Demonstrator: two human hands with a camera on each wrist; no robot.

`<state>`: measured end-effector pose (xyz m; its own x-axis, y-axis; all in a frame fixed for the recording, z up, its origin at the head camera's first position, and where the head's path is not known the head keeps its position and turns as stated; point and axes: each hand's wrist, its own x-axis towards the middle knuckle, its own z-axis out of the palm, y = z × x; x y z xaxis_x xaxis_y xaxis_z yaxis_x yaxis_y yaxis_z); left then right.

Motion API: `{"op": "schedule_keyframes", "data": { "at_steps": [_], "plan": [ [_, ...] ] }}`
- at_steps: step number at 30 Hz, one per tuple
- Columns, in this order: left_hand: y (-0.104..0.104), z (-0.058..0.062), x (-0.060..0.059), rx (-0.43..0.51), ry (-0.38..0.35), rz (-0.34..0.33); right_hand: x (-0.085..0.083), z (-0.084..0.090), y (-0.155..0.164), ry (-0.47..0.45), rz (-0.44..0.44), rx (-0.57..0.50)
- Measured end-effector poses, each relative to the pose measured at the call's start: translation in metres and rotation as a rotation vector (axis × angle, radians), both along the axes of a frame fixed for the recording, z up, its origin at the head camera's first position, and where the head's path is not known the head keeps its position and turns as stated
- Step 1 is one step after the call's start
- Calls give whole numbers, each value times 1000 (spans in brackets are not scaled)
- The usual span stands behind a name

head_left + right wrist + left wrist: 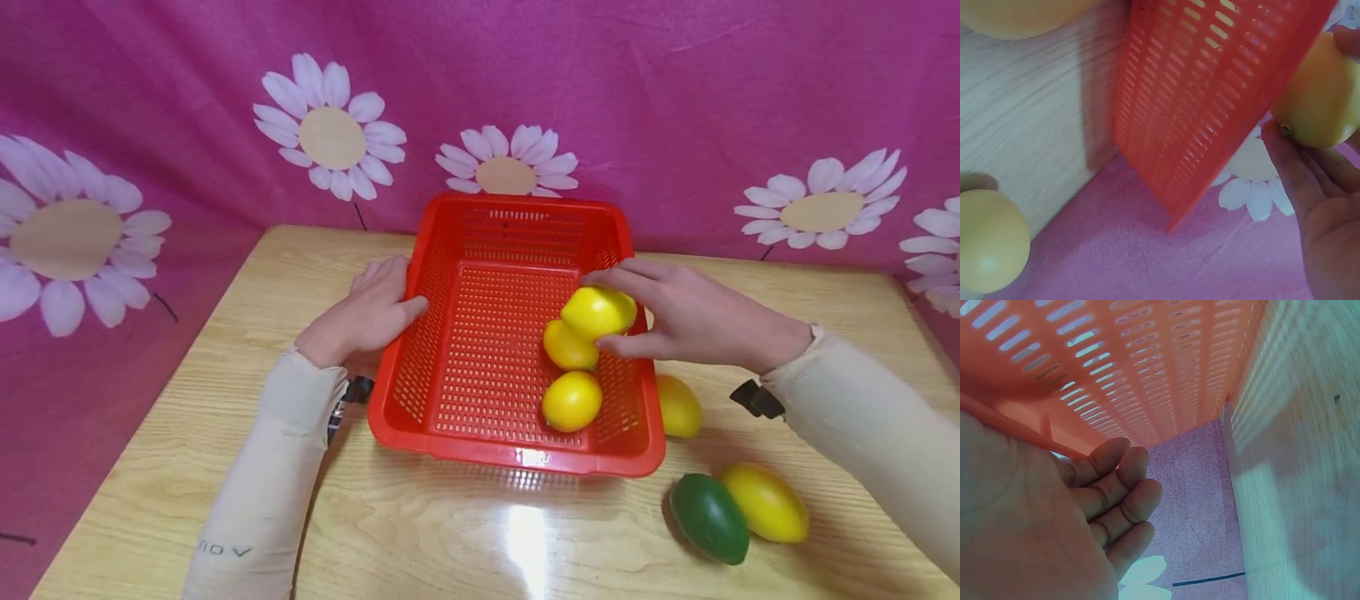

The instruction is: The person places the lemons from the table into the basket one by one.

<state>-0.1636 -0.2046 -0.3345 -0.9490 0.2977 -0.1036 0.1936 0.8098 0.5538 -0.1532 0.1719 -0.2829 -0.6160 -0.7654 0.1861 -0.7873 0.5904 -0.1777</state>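
Observation:
A red plastic basket [517,454] with slotted walls stands on the table. My left hand [367,312] grips its left rim, thumb over the edge; in the left wrist view the other fingers [1141,500] bend beneath the rim outside the wall. My right hand [660,312] holds a yellow lemon [597,311] between thumb and fingers, just inside the basket's right wall. The right wrist view shows this lemon [1325,94] above the rim, its small stem end by a fingertip. Two more yellow lemons, one behind [570,346] and one nearer [572,401], lie in the basket.
Right of the basket, a yellow fruit [678,407] lies partly hidden by its wall. Nearer the front right, a dark green mango-like fruit [709,518] touches a longer yellow one [765,502]. A pink flowered cloth [637,100] hangs behind the wooden table [420,533].

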Motion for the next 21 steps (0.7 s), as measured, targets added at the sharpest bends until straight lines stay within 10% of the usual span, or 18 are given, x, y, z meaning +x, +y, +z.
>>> {"op": "schedule_keyframes", "data": {
  "at_steps": [21],
  "plan": [
    [-2,-1,-1,1,11,-12,-34,-15,-27,-143,-121,37]
  ]
}}
